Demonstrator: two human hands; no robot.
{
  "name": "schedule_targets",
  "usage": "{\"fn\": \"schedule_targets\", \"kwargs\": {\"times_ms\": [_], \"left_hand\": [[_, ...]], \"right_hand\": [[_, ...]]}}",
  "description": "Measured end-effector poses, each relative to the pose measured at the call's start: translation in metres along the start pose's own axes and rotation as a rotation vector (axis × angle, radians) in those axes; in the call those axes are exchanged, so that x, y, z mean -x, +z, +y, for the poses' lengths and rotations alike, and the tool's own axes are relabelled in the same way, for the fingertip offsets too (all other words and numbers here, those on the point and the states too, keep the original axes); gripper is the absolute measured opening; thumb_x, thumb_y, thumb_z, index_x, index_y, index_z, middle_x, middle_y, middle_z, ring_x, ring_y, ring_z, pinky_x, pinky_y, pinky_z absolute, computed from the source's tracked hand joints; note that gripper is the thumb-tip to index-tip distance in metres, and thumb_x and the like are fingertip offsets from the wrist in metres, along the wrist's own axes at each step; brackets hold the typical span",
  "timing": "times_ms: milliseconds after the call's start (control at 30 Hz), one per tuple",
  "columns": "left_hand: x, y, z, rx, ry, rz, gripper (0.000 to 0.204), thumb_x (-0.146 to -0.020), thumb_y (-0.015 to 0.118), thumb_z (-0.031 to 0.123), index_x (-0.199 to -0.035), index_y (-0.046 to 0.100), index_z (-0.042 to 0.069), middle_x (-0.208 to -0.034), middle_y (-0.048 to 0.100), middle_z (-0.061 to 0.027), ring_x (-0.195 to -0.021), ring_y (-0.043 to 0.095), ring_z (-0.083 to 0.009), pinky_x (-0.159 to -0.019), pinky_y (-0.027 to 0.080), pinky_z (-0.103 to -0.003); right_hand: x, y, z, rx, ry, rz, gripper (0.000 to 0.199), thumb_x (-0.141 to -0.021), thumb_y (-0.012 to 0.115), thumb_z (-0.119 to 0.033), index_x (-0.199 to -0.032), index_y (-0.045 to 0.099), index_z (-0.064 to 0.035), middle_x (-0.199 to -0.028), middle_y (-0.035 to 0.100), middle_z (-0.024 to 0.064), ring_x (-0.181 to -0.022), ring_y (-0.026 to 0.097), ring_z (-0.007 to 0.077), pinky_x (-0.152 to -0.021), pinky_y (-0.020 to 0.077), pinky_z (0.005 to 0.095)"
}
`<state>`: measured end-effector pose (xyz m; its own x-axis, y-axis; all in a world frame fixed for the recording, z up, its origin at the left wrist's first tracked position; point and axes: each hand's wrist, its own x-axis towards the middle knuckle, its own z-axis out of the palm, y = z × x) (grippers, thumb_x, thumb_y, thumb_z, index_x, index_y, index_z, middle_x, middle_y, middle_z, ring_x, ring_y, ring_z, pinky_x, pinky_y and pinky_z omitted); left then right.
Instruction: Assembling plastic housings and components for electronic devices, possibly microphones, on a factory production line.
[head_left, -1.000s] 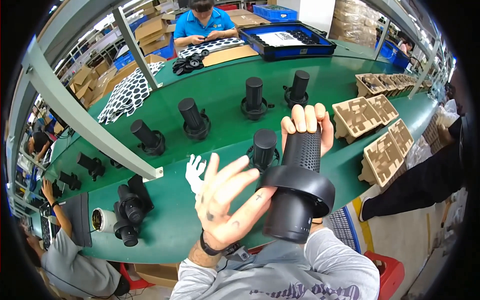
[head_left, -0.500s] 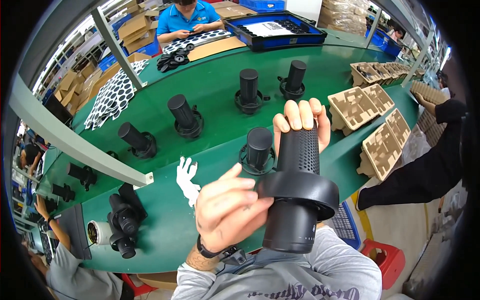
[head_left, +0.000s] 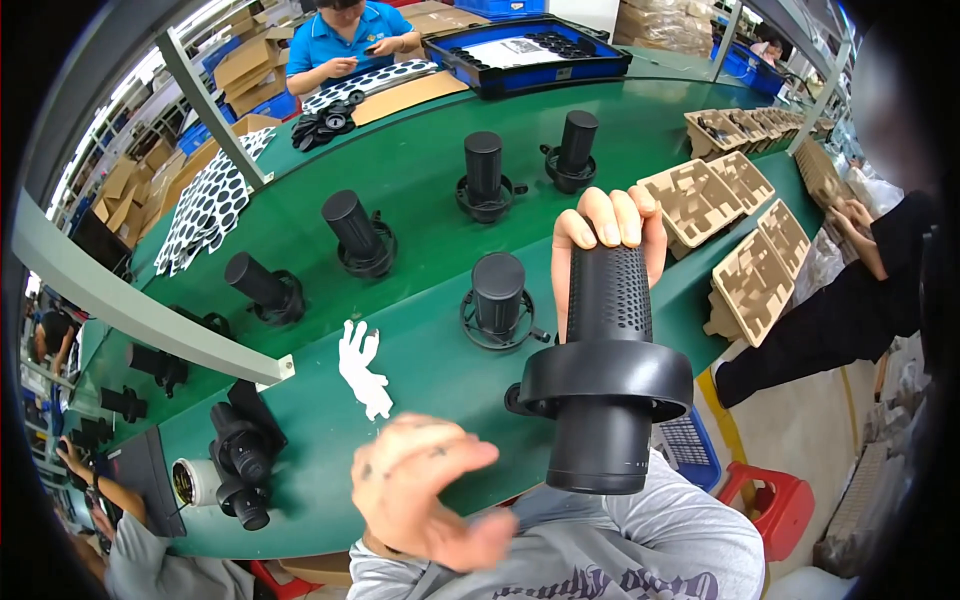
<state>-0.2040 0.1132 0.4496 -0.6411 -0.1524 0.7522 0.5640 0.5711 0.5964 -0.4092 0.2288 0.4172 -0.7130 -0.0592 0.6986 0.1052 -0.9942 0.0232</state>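
grey printed T-shirt | 2 bare hands (head_left: 425, 490) | short sleeves

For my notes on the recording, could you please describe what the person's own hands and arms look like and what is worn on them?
Both hands are bare, with no gloves. The left hand appears blurred and shows small dark marks on its back; a dark band seems to sit at its wrist. The right hand shows only bare fingers. A grey printed shirt covers the body below; forearms are mostly hidden.

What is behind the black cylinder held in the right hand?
Behind the black cylinder, fingers of the right hand wrap its perforated top; the palm is hidden. Green table lies beyond, partly covered.
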Motion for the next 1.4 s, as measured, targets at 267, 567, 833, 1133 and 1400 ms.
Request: {"fn": "schedule_targets", "kwargs": {"times_ms": [267, 567, 833, 1133, 1400], "left_hand": [[0.009, 0.044, 0.019, -0.235, 0.054, 0.133, 0.061, -0.056, 0.085, 0.05, -0.094, 0.063, 0.009, -0.091, 0.051, -0.0045, -0.062, 0.057, -0.016, -0.05, 0.052, -0.025], [-0.008, 0.018, 0.009, -0.442, 0.428, -0.056, 0.032, -0.064, 0.075, 0.01, -0.091, 0.069, 0.027, -0.108, 0.052, -0.002, -0.095, 0.057, -0.0365, -0.07, 0.054, -0.036], [-0.003, 0.014, 0.013, -0.468, 0.476, -0.142, 0.019, -0.063, 0.068, 0.015, -0.081, 0.067, 0.021, -0.092, 0.057, 0.0177, -0.1, 0.057, -0.0133, -0.077, 0.043, -0.045], [0.013, 0.025, 0.011, -0.556, 0.748, -0.057, 0.013, -0.074, 0.057, 0.009, -0.081, 0.066, 0.015, -0.101, 0.064, 0.009, -0.109, 0.054, -0.004, -0.093, 0.043, -0.037], [0.016, 0.043, 0.01, -0.088, 0.812, -0.178, 0.02, -0.076, 0.053, 0.007, -0.088, 0.07, 0.005, -0.109, 0.067, -0.0052, -0.11, 0.054, -0.0099, -0.103, 0.038, -0.039]], "right_hand": [[-0.001, 0.001, 0.013, 0.004, -0.031, -0.051, 0.02, -0.096, 0.045, -0.023, -0.099, 0.056, -0.006, -0.071, 0.053, 0.0023, -0.071, 0.049, 0.0165, -0.062, 0.0426, 0.031], [-0.008, 0.012, -0.01, 0.747, 0.379, -0.037, 0.036, -0.089, 0.047, -0.031, -0.101, 0.053, 0.0024, -0.086, 0.054, 0.0153, -0.078, 0.053, 0.0232, -0.058, 0.0518, 0.032], [-0.008, 0.009, -0.006, 0.552, 0.606, -0.057, 0.036, -0.087, 0.049, -0.025, -0.099, 0.056, 0.0075, -0.084, 0.061, 0.0174, -0.076, 0.062, 0.0235, -0.07, 0.052, 0.0355], [0.0, 0.008, 0.021, 0.212, 0.214, -0.029, 0.031, -0.089, 0.043, -0.02, -0.068, 0.054, 0.0001, -0.073, 0.057, 0.0154, -0.07, 0.055, 0.0269, -0.063, 0.0487, 0.0369], [0.005, -0.002, 0.019, -0.026, -0.012, -0.184, 0.036, -0.094, 0.039, -0.027, -0.067, 0.053, -0.0073, -0.075, 0.055, 0.0077, -0.074, 0.051, 0.0234, -0.065, 0.0425, 0.0361]]}}
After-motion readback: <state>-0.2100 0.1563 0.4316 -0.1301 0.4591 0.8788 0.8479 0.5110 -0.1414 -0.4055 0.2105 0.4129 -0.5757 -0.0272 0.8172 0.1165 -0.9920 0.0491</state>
